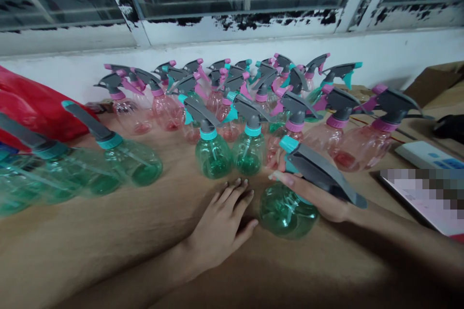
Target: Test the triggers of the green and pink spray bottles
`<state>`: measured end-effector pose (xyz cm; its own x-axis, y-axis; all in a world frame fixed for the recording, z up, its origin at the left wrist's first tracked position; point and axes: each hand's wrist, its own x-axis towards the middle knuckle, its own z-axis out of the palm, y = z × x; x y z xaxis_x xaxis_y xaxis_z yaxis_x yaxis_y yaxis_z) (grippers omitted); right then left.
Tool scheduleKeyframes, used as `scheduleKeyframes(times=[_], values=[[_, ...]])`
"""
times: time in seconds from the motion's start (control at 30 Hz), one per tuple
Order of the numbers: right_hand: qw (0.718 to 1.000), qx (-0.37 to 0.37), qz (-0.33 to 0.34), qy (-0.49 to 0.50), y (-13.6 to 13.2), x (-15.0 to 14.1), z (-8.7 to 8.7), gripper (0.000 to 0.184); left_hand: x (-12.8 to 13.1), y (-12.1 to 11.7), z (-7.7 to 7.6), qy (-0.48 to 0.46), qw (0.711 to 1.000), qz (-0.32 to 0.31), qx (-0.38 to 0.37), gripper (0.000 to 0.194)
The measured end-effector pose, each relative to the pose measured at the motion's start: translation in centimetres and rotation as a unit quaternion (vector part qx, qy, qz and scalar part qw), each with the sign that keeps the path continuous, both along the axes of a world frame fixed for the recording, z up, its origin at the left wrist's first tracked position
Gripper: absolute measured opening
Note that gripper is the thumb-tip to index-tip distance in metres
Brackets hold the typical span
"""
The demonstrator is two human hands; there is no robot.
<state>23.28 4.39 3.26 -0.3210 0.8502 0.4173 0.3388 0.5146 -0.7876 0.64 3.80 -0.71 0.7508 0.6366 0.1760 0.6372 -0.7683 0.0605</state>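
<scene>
My right hand [319, 195] is wrapped round the neck of a green spray bottle [288, 215] with a grey and turquoise trigger head. Its nozzle points up and to the left, and some of the grip is hidden behind the head. Flat on the table [145, 236], my left hand [226, 222] lies with its fingers stretched out and nothing in it. Just beyond its fingertips stand two more green spray bottles, one at the left [214, 157] and one at the right [249, 154].
Several pink spray bottles [348, 147] and some green ones crowd the back along the wall. More green bottles [134, 161] line the left side, beside a red bag [32, 106]. A white device [429, 157], a tablet-like object [416, 198] and a cardboard box [435, 84] are at the right.
</scene>
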Motion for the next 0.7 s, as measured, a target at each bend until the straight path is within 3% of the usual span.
scheduleKeyframes(times=[0.27, 0.7], values=[[0.997, 0.026, -0.001, 0.074, -0.3, -1.2, 2.5, 0.022, -0.2, 0.0, -0.2, -0.004, 1.0, -0.002, 0.006, 0.048], [0.995, 0.008, 0.017, 0.098, -0.3, -1.4, 2.6, 0.026, -0.2, 0.0, -0.2, -0.006, 1.0, -0.003, 0.006, 0.049]])
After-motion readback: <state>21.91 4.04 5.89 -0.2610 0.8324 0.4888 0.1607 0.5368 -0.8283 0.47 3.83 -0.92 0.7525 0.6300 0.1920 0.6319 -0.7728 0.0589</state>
